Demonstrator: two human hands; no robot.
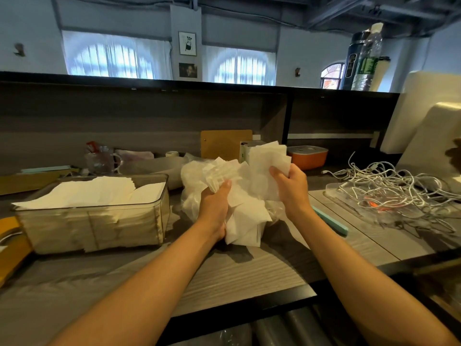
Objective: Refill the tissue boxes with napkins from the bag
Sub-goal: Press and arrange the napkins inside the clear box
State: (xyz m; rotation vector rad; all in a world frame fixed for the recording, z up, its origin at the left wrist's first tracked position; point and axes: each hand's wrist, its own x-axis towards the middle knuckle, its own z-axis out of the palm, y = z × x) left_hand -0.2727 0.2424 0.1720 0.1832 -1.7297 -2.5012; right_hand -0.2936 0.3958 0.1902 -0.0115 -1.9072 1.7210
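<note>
While the left hand (215,203) grips a wad of napkins (245,186) above the plastic bag (192,196), the right hand (290,183) clutches more; a clear tissue box (94,221) sits heaped alongside.

there is one view only, from a wide-angle camera on my head, looking forward and down along both my forearms to the grey counter (249,273) close below me. it faces the dark back panel (124,116) of the counter, and above that takes in the far wall with arched windows (112,61) and ceiling beams.
</note>
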